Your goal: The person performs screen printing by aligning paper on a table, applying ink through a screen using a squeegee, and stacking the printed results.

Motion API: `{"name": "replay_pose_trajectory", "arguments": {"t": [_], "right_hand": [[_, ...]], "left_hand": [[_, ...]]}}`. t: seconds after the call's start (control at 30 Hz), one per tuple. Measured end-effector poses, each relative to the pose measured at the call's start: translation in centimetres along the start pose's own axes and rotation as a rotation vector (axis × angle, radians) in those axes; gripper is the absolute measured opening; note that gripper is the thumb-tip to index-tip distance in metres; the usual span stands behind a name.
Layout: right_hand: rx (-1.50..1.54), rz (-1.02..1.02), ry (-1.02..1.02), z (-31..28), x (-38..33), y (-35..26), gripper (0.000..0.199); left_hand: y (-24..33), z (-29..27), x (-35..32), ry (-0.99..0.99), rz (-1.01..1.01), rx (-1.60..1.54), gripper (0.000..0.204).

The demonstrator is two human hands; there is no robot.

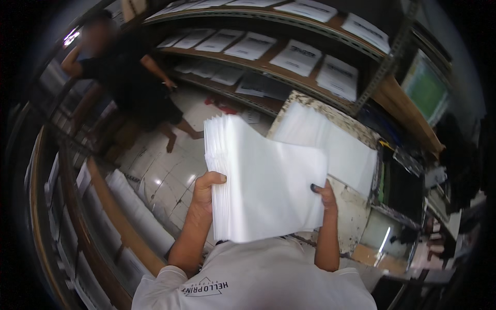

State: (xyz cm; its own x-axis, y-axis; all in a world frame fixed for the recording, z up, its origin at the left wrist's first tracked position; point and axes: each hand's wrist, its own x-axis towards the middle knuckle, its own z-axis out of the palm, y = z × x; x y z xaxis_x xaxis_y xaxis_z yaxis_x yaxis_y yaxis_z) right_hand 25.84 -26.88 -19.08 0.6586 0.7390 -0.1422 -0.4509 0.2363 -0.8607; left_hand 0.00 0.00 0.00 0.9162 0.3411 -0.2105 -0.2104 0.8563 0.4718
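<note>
two hands on it: left hand [205, 190] clamps the white sheet stack's [263, 181] left edge, right hand [324, 194] pinches its lower right, stack held upright at chest above the speckled table [338, 119]; i'd keep both grips firm, square edges before lowering.

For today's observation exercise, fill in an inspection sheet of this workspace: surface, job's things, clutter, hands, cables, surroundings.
Surface: worn worktable, partly covered by a second pile of white sheets.
Job's things: thick stack of white sheets, held upright.
Clutter: dark tools at the table's right edge, too blurred to identify.
Hands: left hand and right hand grip the stack's sides.
Cables: nothing seen.
Surroundings: shelves of paper packs; tiled floor; another person standing nearby.
</note>
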Motion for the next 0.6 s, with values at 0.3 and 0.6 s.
{"name": "replay_pose_trajectory", "arguments": {"t": [0.3,0.6], "right_hand": [[-0.563,0.118,0.406,-4.4,-5.5,-0.1,0.053],[-1.069,0.250,0.519,-3.0,-5.6,3.5,0.057]], "left_hand": [[-7.8,-15.6,11.2,0.292,-0.267,0.773,0.062],[-11.0,-16.9,11.7,0.461,-0.025,1.361,0.078]]}}
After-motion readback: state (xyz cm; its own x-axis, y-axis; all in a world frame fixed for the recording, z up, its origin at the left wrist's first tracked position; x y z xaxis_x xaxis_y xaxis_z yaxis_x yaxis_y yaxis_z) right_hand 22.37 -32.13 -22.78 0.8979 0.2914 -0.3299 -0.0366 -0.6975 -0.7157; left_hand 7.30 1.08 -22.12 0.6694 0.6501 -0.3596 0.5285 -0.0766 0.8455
